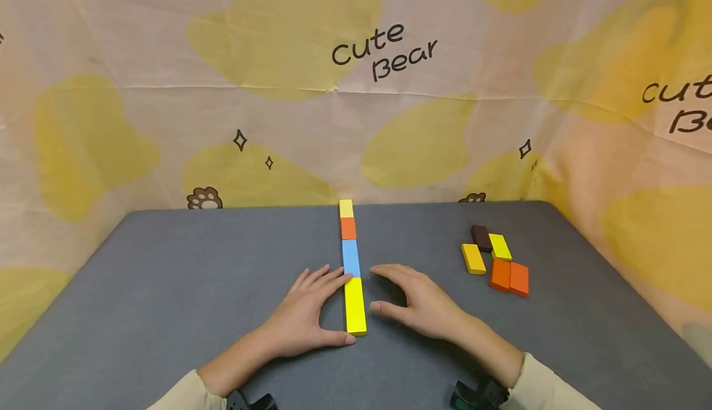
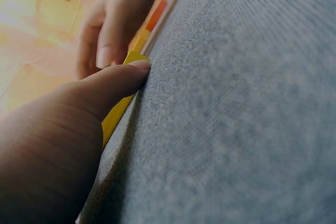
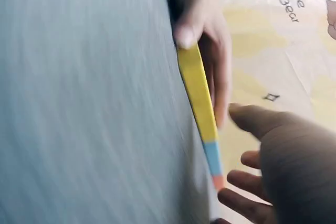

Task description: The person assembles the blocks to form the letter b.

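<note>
A row of flat blocks runs away from me on the grey table: a long yellow block (image 1: 356,308) nearest, then a blue block (image 1: 351,256), an orange block (image 1: 348,228) and a pale yellow block (image 1: 346,208). My left hand (image 1: 303,314) lies along the row's left side, fingers spread. Its thumb touches the yellow block's near end, and the index fingertip rests by the seam with the blue one. To the right, my right hand (image 1: 428,302) hovers beside the yellow block, thumb and fingers apart, with nothing between them.
On the table's right side lie loose blocks: a dark brown block (image 1: 481,239), a lime-yellow block (image 1: 500,247), an amber block (image 1: 473,259) and two orange blocks (image 1: 509,277) side by side. A patterned cloth (image 1: 300,113) hangs behind the grey table (image 1: 194,274).
</note>
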Action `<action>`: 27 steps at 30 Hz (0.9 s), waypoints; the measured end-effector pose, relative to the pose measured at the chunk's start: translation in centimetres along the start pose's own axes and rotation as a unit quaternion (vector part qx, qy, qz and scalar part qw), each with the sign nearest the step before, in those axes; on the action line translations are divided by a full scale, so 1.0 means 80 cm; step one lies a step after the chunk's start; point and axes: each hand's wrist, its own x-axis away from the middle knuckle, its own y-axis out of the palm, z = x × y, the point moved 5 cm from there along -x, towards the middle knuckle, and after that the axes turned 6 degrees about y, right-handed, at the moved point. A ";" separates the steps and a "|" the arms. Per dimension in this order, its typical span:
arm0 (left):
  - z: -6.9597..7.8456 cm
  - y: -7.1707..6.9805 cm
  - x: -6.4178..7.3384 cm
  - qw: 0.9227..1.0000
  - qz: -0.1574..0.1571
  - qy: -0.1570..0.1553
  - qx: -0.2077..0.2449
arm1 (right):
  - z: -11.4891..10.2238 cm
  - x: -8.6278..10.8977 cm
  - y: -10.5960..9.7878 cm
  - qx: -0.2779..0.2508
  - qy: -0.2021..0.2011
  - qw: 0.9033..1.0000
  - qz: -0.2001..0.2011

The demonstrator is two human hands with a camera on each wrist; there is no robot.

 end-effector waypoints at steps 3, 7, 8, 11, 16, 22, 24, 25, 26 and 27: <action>-0.001 0.000 0.001 1.000 0.000 -0.002 -0.004 | 0.003 -0.002 -0.021 0.025 0.005 0.999 0.044; -0.002 0.001 0.000 1.000 -0.002 -0.003 -0.009 | 0.014 -0.003 -0.049 0.057 0.029 0.994 0.093; -0.003 0.001 0.000 1.000 -0.002 -0.001 -0.009 | 0.017 -0.003 -0.056 0.063 0.035 0.992 0.101; -0.003 0.001 0.000 1.000 0.003 0.004 -0.010 | 0.028 -0.003 -0.076 0.081 0.055 0.988 0.121; -0.001 0.000 0.001 1.000 0.008 0.014 -0.010 | 0.044 0.000 -0.107 0.091 0.080 0.983 0.137; -0.002 0.000 0.000 1.000 0.002 0.013 -0.005 | 0.058 0.006 -0.136 0.087 0.111 0.981 0.131; -0.002 0.000 0.000 1.000 0.000 0.011 -0.005 | 0.062 0.008 -0.143 0.093 0.117 0.981 0.127; -0.003 0.000 0.000 1.000 0.000 0.010 -0.005 | 0.065 0.009 -0.145 0.098 0.121 0.980 0.126; -0.003 0.000 0.000 1.000 0.000 0.010 -0.005 | 0.068 0.009 -0.147 0.102 0.122 0.979 0.124; -0.003 0.001 0.000 1.000 0.000 0.010 -0.006 | 0.071 0.010 -0.149 0.109 0.123 0.979 0.122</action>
